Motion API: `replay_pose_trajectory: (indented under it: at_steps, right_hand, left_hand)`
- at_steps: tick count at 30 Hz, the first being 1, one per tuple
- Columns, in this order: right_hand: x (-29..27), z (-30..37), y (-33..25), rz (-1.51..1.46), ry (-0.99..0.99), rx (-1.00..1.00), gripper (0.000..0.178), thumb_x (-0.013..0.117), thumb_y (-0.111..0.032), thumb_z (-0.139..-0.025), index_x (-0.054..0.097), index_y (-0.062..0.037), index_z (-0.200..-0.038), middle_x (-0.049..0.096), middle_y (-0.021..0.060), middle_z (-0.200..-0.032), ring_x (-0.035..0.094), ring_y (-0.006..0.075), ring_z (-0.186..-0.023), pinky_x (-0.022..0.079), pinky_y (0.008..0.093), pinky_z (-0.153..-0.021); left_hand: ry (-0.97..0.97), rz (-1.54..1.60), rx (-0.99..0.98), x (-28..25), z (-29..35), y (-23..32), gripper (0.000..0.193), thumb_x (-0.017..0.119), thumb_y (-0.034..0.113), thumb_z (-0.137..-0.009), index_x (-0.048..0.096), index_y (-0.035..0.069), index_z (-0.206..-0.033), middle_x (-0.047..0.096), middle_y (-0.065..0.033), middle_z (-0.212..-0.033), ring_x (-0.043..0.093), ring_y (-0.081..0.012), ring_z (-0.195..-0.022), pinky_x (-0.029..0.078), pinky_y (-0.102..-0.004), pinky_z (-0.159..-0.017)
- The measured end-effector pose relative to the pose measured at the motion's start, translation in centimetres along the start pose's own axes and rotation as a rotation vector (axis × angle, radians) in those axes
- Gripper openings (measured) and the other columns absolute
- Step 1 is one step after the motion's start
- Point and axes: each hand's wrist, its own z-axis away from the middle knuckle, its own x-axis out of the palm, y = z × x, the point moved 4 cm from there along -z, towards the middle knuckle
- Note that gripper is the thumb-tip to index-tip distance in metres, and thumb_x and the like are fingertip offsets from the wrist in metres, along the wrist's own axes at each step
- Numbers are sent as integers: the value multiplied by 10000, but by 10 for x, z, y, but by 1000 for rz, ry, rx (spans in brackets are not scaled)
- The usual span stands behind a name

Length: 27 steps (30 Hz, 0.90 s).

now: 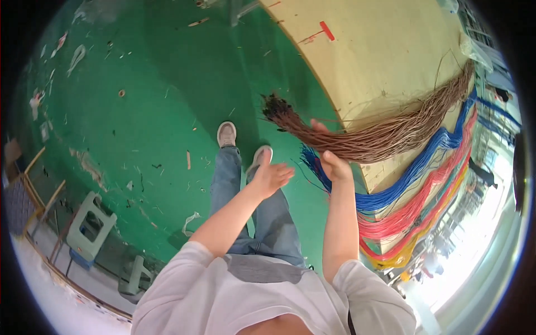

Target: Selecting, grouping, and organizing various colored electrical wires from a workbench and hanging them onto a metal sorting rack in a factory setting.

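Note:
My right hand is under a thick bundle of brown wires, with its thumb on the near side and fingertips showing past the far side. The bundle's dark, frayed-looking end sticks out over the table edge, while the rest trails back across the table to the right. To the left, my left hand is in the air with fingers stretched out, apart from the wires and holding nothing. A bundle of blue wires hangs over the table edge just beside my right wrist.
Red wires and yellow wires drape along the right side of the pale tabletop. A red T-shaped thing is on the tabletop's far part. Scraps litter the green floor. A grey-green plastic stool stands at left.

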Motion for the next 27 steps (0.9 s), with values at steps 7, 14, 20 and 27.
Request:
replay_pose_trajectory:
  at_steps: [7, 14, 20, 27]
  right_hand:
    - [9, 9, -5, -389, 44, 25, 902, 731, -313, -582, 230, -81, -1296, 512, 144, -1109, 453, 262, -1073, 214, 404, -1000]
    - [36, 32, -9, -592, -167, 41, 886, 688, -379, -644, 190, -112, -1326, 526, 35, -1014, 404, 216, -1102, 208, 391, -999]
    - [64, 46, -56, -812, -524, -110, 887, 662, -462, -656, 177, -178, -1341, 520, -28, -897, 414, 173, -1077, 172, 378, -1002]
    - [105, 47, -159, -933, -511, -182, 873, 672, -458, -644, 211, -179, -1331, 508, 8, -1107, 362, 203, -1148, 205, 425, -991]
  left_hand:
    - [-217, 638, 366, 77, -62, 64, 891, 355, 753, -643, 352, 74, -1221, 405, -167, -1222, 391, -326, -1113, 319, -422, -943]
    - [-685, 844, 525, 41, -44, 104, 543, 439, 484, -804, 453, 88, -1175, 493, -109, -1157, 492, -210, -1000, 413, -341, -842]
    - [-1029, 478, 653, 139, 102, 111, 452, 539, 260, -796, 419, 188, -1227, 574, 1, -886, 501, -72, -628, 409, -228, -634]
    - [-981, -348, 928, 304, 249, 129, 420, 486, 204, -796, 433, 217, -1212, 348, 32, -570, 359, -75, -501, 333, -247, -561]
